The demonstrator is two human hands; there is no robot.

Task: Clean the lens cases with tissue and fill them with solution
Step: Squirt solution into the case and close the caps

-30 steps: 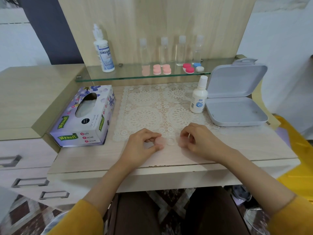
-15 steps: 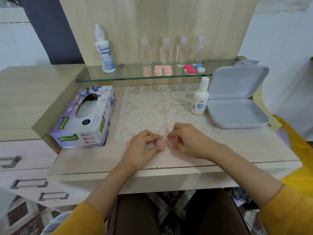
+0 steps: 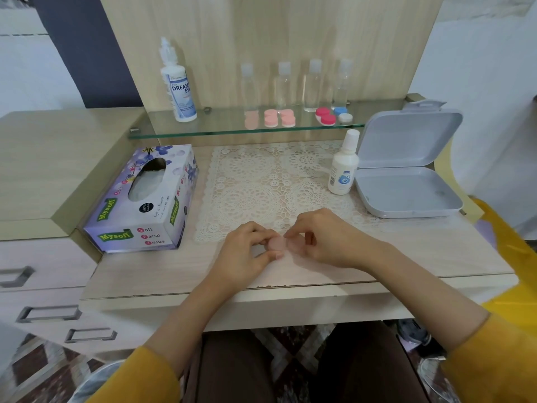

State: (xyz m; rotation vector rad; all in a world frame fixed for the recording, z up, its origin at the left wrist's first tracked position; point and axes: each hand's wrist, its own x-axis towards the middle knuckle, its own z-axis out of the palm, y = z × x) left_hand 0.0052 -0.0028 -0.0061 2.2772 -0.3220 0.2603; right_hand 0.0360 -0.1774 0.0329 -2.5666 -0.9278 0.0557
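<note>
At the desk's front edge, both hands pinch one pale pink lens case point(image 3: 280, 245).

Lying just off the lace mat point(image 3: 261, 181), the case is held narrowly by the left hand point(image 3: 247, 251) over its left well, while the right hand point(image 3: 322, 239) closes thumb and forefinger on the right cap; whether that cap is loose I cannot tell. It looks light, stiff, smooth plastic, likely slippery once wet, so gripping the cap rims and steadying the bridge between wells seems safest. Left of it sits the tissue box point(image 3: 139, 205); behind the right hand stand the small solution bottle point(image 3: 343, 170) and an open grey box point(image 3: 406, 181).
</note>
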